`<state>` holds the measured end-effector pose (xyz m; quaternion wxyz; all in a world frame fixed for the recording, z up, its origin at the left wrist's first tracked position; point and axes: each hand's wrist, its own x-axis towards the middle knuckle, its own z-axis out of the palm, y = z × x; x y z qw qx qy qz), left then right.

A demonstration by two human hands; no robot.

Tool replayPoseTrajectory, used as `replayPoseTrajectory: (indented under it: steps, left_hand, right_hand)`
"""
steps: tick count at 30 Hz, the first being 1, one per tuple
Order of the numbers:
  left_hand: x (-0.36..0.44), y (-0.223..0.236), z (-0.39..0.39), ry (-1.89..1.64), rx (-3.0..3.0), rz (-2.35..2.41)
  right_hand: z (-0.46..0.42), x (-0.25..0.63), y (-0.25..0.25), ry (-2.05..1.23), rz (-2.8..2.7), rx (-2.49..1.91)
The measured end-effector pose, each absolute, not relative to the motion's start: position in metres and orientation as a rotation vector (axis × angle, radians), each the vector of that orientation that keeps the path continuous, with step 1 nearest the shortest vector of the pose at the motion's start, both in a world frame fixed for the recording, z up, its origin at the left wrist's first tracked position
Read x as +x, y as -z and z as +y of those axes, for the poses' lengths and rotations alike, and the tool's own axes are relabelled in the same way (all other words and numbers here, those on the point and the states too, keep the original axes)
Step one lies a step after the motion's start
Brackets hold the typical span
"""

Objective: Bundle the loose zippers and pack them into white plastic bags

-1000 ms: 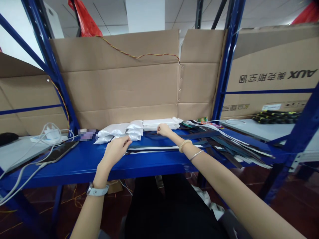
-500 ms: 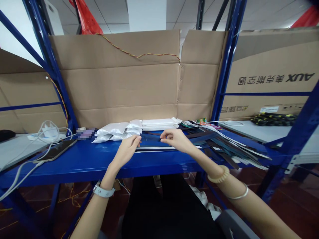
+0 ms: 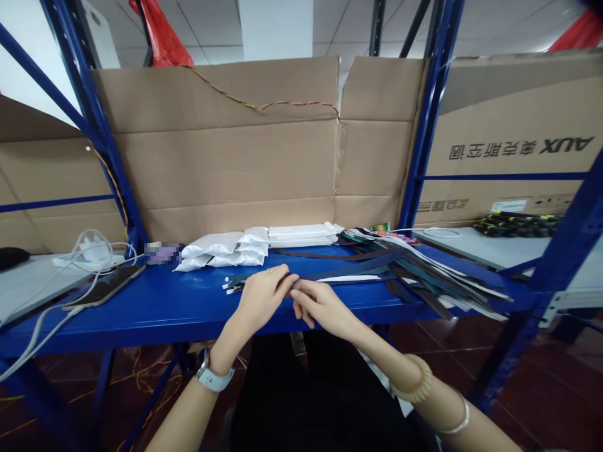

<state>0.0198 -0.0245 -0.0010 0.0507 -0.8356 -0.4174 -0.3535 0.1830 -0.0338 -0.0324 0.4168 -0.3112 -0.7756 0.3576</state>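
Note:
My left hand point(image 3: 264, 300) and my right hand point(image 3: 320, 305) meet near the front of the blue steel shelf point(image 3: 141, 314). Both pinch a long dark fabric strip point(image 3: 346, 273) between fingers and thumb. Its frayed left end point(image 3: 233, 282) sticks out past my left hand, and its right end runs into a loose pile of dark and white strips point(image 3: 440, 276). Behind my hands lie white flat packets point(image 3: 221, 249) and a neat white stack point(image 3: 301, 235).
A tablet point(image 3: 106, 285) and a white charger with tangled cables point(image 3: 89, 252) lie at the left. Cardboard sheets point(image 3: 226, 163) line the back of the blue rack, and a twisted wire runs across them. Yellow-and-black tools point(image 3: 518, 225) lie on a grey shelf at the right.
My hands have come together and moved toward me. The dark strip has been drawn from the pile to the shelf's front, and my right hand has shifted left.

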Motion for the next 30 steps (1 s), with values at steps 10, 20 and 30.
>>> replayPoseTrajectory:
  steps: [10,20,30]
  left_hand:
    - [0.02,-0.008,-0.036,0.98,-2.483,-1.155]
    - [-0.027,-0.032,-0.028,1.232,-2.172,-1.337]
    - [-0.127,-0.047,-0.025,1.419,-1.703,-1.502]
  right_hand:
    - [-0.039,0.199,0.017,-0.771,-1.993,-0.784]
    - [-0.022,0.239,0.002,0.031,-2.002,-1.075]
    - [0.018,0.326,0.0,0.644,-1.741,-1.293]
